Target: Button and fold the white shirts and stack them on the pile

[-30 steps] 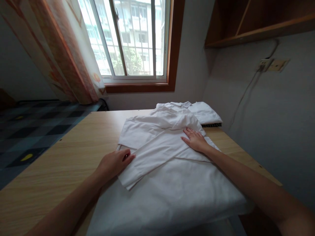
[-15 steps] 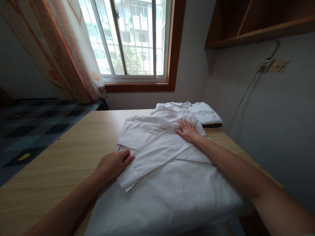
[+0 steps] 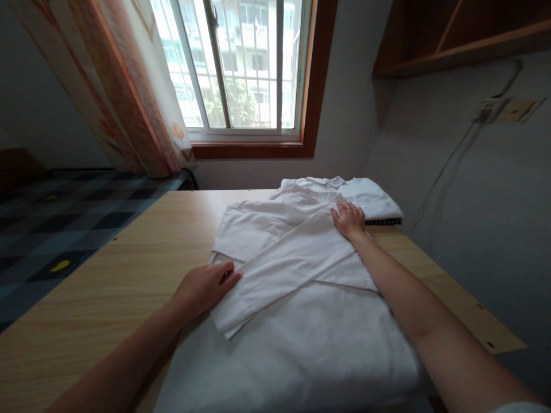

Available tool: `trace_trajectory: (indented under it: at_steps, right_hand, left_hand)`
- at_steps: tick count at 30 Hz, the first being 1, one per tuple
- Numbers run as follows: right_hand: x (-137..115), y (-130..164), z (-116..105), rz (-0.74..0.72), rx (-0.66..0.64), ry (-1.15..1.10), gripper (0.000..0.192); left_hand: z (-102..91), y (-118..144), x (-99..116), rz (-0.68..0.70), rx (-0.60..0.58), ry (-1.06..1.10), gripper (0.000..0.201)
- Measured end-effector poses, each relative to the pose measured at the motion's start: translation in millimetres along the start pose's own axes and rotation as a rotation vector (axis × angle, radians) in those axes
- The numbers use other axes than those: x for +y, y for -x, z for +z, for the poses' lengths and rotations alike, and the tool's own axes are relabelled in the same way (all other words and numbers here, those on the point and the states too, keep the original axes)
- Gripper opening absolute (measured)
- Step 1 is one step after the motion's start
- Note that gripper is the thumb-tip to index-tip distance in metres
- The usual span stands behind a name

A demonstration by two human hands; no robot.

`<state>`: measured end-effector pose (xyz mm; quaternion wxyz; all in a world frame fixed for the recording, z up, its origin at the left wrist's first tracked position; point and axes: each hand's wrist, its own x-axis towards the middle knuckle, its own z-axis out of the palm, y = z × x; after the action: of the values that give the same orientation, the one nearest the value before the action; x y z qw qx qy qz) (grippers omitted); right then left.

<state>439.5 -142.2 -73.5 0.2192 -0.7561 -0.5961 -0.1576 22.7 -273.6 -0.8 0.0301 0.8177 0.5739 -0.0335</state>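
Note:
A white long-sleeved shirt [image 3: 293,252] lies front down or partly folded on the table, one sleeve [image 3: 275,269] laid slantwise across its body. Its lower part spreads toward me and over the near edge. My left hand [image 3: 210,284] is at the shirt's left side, fingers curled, with thumb and forefinger closed at the sleeve's edge; its other fingertips are hidden. Flat on the upper end of that sleeve rests my right hand [image 3: 350,219], its fingers spread and holding nothing. The collar [image 3: 321,182] is at the far end.
Behind the shirt on the right, folded white cloth [image 3: 372,198] lies on a dark, ridged-edged thing [image 3: 384,221]. The wooden table [image 3: 142,258] stands below a window [image 3: 249,69]. A checkered bed [image 3: 51,229] is at left; a shelf [image 3: 469,49] and a socket with a cord [image 3: 491,109] are at right.
My right hand has slid right along the sleeve toward the shirt's far right side. My left hand stays at the same edge. The view has turned slightly left.

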Motion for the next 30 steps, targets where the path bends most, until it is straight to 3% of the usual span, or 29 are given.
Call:
trace_trajectory:
  at_steps: [12,18,22,24,26,28,30]
  right_hand:
    - [3.1,-0.8,-1.2,-0.010,0.021,-0.037,0.047]
    - [5.5,-0.8,-1.2,-0.018,0.013,-0.043,0.049]
    - [5.6,-0.7,0.9,-0.022,0.016,-0.037,0.051]
    - [5.3,-0.7,2.1,-0.020,0.014,-0.030,0.052]
    - [4.7,-0.4,2.2,-0.019,0.009,-0.026,0.052]
    - [3.4,0.7,-0.3,-0.017,0.003,-0.023,0.052]
    - [0.9,2.9,-6.4,-0.024,0.028,-0.009,0.053]
  left_hand:
    - [-9.6,4.4,-7.2,-0.092,0.031,0.011,0.049]
    - [-13.2,2.5,-9.4,-0.161,0.061,-0.003,0.049]
    - [-7.7,3.7,-9.7,-0.138,0.027,-0.021,0.045]
    - [-4.9,4.7,-9.8,-0.136,0.094,-0.038,0.039]
    - [-3.0,5.7,-8.3,-0.066,0.274,-0.048,0.035]
    - [-1.4,7.0,-3.8,0.119,0.448,-0.024,0.032]
    - [1.5,8.5,3.8,0.344,0.488,0.044,0.032]
